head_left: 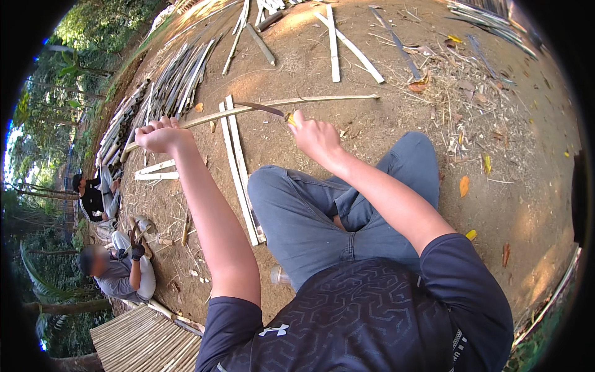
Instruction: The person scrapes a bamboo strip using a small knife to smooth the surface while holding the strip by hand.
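Left fingers (145,137) clenching pale strip (207,118), right fingers (299,118) gripping knife (271,111); strip crosswise, blade (260,108) pointing left

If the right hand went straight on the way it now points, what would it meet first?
Beyond the knife it holds, the right hand would probably first meet the long pale strip held by the left hand, though depth is unclear in this single view.

The dark shirt (365,310) bears a white logo (274,330) and pale lettering (458,348).

A long strip (334,98) crosses over two ground strips (237,170), a knife (266,110) near its middle, poles (176,77) piled left.
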Demonstrator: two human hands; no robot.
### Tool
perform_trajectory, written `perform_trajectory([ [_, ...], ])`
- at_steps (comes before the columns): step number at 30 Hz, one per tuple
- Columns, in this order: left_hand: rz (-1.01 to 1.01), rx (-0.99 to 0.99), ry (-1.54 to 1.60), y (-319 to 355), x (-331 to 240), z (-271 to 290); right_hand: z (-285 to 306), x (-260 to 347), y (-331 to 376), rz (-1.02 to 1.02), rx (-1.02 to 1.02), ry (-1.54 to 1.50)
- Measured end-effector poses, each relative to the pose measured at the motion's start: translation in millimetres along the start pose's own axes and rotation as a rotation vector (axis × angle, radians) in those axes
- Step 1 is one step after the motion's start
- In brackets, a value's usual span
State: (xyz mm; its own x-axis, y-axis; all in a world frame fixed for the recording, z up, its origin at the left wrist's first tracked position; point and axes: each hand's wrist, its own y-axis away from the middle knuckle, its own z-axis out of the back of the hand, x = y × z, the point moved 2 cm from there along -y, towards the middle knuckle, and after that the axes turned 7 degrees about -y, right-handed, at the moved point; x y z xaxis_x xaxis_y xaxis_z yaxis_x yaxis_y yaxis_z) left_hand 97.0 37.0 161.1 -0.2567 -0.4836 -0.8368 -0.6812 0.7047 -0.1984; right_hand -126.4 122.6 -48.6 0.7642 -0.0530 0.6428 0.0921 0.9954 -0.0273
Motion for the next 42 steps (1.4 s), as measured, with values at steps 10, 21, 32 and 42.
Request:
perform_trajectory([
  [10,0.014,0.032,0.008,2,2,-3,-11,-49,-9,-0.059,-0.076,-0.013],
  [21,0.012,0.012,-0.001,0,3,-6,-27,-57,-12,-0.239,-0.084,-0.065],
  [32,0.018,-0.007,-0.029,-4,8,2,-14,-77,-16,-0.09,-0.096,0.015],
  [42,-0.009,0.022,0.028,-10,16,26,-17,-124,-15,-0.439,0.585,-1.13],
])
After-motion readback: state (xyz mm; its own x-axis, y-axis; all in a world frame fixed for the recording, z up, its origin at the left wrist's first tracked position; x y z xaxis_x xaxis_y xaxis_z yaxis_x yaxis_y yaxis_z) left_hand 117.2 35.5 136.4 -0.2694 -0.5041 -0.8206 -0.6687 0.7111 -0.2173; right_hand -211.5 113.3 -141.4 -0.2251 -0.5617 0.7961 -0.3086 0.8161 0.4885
